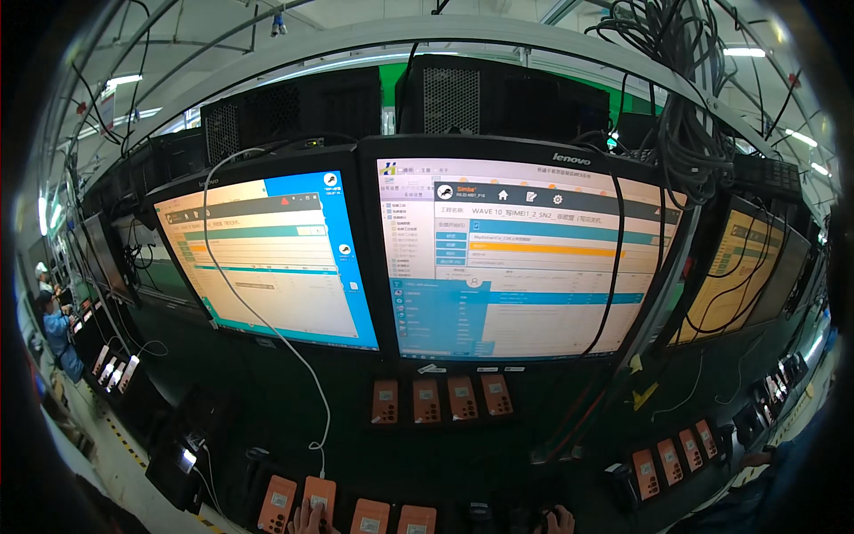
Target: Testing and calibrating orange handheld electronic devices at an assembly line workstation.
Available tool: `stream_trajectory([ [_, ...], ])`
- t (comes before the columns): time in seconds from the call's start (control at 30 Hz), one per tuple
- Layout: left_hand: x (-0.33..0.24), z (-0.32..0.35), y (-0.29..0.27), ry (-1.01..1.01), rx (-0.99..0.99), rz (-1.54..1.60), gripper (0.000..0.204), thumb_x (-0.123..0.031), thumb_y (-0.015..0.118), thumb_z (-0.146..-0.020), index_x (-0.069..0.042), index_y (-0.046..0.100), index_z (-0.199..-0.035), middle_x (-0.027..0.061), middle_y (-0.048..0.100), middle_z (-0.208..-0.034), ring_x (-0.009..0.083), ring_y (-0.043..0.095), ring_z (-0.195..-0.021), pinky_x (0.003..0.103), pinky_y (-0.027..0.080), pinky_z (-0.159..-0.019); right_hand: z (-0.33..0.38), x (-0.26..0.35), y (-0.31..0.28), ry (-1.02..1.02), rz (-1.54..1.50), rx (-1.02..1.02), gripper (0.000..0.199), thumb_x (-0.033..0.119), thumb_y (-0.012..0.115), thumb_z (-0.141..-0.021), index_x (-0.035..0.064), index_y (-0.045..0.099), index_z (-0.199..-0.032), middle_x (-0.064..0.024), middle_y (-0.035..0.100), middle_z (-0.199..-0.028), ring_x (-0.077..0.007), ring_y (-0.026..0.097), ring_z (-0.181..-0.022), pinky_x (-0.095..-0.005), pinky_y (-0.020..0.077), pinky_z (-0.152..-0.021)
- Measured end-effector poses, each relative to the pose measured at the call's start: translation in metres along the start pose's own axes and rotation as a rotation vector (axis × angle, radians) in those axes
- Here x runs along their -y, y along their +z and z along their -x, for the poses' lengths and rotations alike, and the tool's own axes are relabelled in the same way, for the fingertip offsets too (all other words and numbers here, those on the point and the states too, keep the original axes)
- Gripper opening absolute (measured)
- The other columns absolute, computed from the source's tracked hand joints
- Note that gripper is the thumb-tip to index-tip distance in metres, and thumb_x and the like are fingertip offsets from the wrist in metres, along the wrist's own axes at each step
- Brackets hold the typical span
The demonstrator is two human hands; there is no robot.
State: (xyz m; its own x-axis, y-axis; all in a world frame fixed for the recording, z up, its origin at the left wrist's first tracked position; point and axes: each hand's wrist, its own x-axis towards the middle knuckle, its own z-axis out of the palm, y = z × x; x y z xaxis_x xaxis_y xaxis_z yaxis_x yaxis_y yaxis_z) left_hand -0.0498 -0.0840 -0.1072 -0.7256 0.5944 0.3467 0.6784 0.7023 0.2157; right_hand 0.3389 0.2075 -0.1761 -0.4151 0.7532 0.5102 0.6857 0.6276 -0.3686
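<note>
At the lower edge my left hand (308, 516) has its fingers curled over an orange phone (320, 489), which lies back up with a white label. A white cable (307, 360) hangs down past the left monitor and ends at this phone's top edge. Beside it on the left lies another orange phone (277, 504); to the right are two more, one (370, 514) nearer and one (416, 518) farther. Farther right my right hand (558, 520) shows only bent fingers, closed by a dark object; what they hold is hidden. A small dark device (479, 513) stands left of that hand.
Several orange phones (426, 400) lie in a row below the large monitor (534, 258). The left monitor (267, 258) stands beside it. More orange phones (669, 461) lie at right, near another person's arm (783, 463). Bundled cables (689, 116) hang above. A worker (60, 334) is far left.
</note>
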Motion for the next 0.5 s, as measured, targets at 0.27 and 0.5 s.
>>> stream_trajectory([
  [0.27, 0.0074, 0.0029, 0.0084, -0.030, 0.093, 0.003, 0.062, -0.027, 0.060, -0.082, -0.019, 0.044, -0.142, 0.0115, 0.038, -0.149, 0.0368, 0.045, -0.127, 0.053, 0.038, -0.101, 0.0003, 0.0003, -0.0007, 0.027, 0.022, 0.033, 0.041, 0.015, 0.064, -0.077, 0.0055, 0.058, -0.117, -0.0198, 0.053, -0.127, -0.0412, 0.050, -0.115, -0.0497, 0.0413, -0.098],
  [0.5, 0.0066, 0.0022, 0.0077, -0.011, 0.009, 0.025, 0.061, -0.025, 0.060, -0.081, -0.018, 0.048, -0.140, 0.0128, 0.043, -0.146, 0.0376, 0.048, -0.123, 0.053, 0.039, -0.100, -0.0008, 0.0036, -0.0016, 0.034, -0.009, 0.010, 0.041, 0.015, 0.064, -0.078, 0.0071, 0.058, -0.117, -0.0191, 0.053, -0.127, -0.0408, 0.050, -0.115, -0.0497, 0.0402, -0.099],
])
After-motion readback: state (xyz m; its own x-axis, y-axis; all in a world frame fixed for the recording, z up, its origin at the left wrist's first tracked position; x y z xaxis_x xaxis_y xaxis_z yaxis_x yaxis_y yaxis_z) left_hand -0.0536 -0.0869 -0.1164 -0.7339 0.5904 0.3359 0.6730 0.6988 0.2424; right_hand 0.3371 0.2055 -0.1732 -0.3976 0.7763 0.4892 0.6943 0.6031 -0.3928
